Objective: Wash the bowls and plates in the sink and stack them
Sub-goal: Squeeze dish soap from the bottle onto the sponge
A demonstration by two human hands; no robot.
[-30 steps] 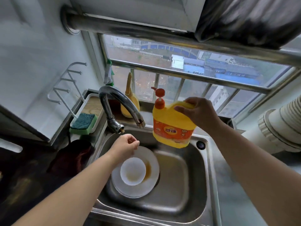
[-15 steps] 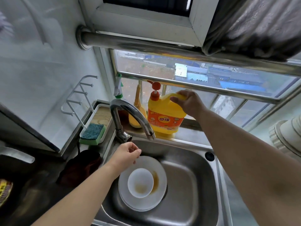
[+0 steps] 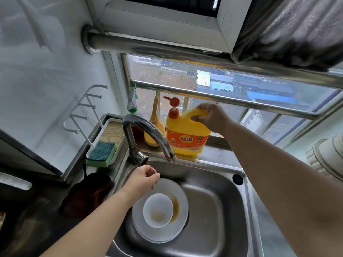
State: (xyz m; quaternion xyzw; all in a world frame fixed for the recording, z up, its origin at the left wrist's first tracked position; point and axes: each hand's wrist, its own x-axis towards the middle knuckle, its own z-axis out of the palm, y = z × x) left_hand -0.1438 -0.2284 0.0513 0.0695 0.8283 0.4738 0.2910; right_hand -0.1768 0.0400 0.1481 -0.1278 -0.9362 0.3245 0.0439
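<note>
A white bowl (image 3: 157, 210) with brown residue sits on a stack of white plates (image 3: 178, 232) at the left of the steel sink (image 3: 219, 216). My left hand (image 3: 143, 179) hovers over the plates' far edge, just under the tap (image 3: 148, 130), fingers loosely curled and holding nothing I can see. My right hand (image 3: 211, 116) grips the handle of a yellow detergent bottle (image 3: 185, 140) with an orange pump. The bottle stands on the window sill behind the sink.
A blue-green sponge (image 3: 101, 152) lies in a tray left of the tap. A dark cloth (image 3: 87, 193) lies on the counter at the left. A yellow-handled item (image 3: 155, 127) and a spray bottle (image 3: 132, 101) stand on the sill. White ducting (image 3: 326, 156) sits at the right.
My right hand carried the detergent bottle from above the sink back to the sill, where it now stands. My left hand stayed over the plates.
</note>
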